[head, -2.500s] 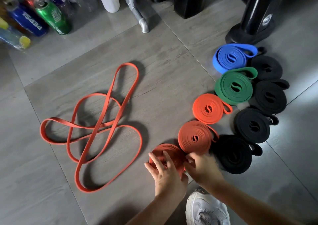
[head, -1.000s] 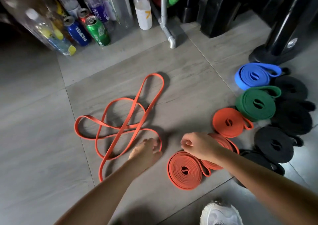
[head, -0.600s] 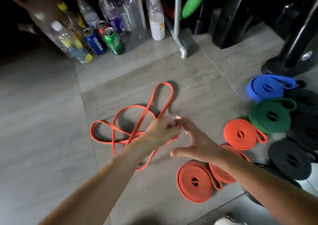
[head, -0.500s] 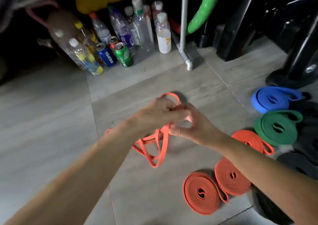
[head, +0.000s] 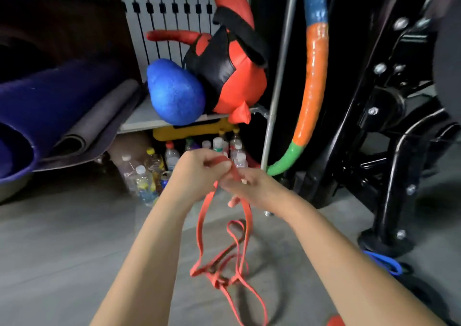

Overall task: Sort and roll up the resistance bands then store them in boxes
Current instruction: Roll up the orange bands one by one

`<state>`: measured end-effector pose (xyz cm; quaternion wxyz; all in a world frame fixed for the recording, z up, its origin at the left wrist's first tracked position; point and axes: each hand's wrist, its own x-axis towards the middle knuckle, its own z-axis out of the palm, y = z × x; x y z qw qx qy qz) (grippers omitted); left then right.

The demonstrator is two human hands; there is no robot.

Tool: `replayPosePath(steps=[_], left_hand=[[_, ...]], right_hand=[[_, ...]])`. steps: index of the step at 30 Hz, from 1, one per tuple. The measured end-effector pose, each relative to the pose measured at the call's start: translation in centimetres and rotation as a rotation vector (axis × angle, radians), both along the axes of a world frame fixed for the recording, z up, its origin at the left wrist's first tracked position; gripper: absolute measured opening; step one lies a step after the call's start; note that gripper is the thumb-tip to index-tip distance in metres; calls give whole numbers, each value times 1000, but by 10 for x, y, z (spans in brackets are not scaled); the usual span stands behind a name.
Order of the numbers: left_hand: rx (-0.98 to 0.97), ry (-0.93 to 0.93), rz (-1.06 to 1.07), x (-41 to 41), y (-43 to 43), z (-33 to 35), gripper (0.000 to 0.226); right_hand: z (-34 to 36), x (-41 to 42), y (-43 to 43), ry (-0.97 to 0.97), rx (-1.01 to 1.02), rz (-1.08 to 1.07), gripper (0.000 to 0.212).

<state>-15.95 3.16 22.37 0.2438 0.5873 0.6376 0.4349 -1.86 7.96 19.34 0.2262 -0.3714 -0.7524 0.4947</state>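
Head: left hand [head: 199,173], right hand [head: 259,188] around orange band [head: 234,173]

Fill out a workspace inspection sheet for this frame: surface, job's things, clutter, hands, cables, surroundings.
Surface: grey tiled floor.
Job's things: orange band lifted at its top, its lower loops tangled on the floor; blue band and orange roll partly in view at lower right.
Clutter: plastic bottles standing under the shelf.
Hands: left hand and right hand both grip the top of the orange band, close together.
Cables: nothing seen.
Surroundings: the shelf carries rolled mats, a blue ball and a red and black bag; striped hoop and black machine frame on the right.
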Motion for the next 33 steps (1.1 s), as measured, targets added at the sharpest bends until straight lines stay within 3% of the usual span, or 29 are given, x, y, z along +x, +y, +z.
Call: replayPosePath(steps=[2, 4, 9, 11, 14, 16, 19, 21, 24, 26, 30, 33], left_hand=[[37, -82, -37, 1, -3, -1, 27], [61, -177, -89, 0, -5, 1, 33], [113, -216, -115, 3, -8, -2, 32], [112, -274, -130, 3, -8, -2, 32], [99, -303, -167, 1, -7, -2, 27], [99, -337, -160, 0, -7, -4, 23], [52, -661, -170, 2, -8, -8, 10], [35, -931, -191, 2, -6, -13, 13], [35, -1059, -181, -5, -2, -19, 15], [-20, -835, -122, -9, -2, -25, 9], [-113, 109, -77, -9, 3, -44, 12], [-65, 403, -152, 7, 6, -50, 23]], right_hand=[[-8, 7, -8, 104, -84, 22, 38], [-11, 14, -10, 202, -163, -11, 52], [-12, 17, -10, 23, 118, -55, 23], [-12, 15, -13, 111, 92, -29, 15], [-13, 12, -13, 307, 47, -58, 18], [-17, 13, -11, 341, 22, -87, 18], [-19, 15, -8, 304, 11, -115, 23], [-15, 12, -7, 351, -58, -88, 18], [-7, 11, 0, 346, -135, -35, 13], [-6, 20, 9, 223, 18, -84, 14], [-22, 43, 15, -63, 250, -157, 8], [-32, 45, 15, -290, 342, -103, 11]])
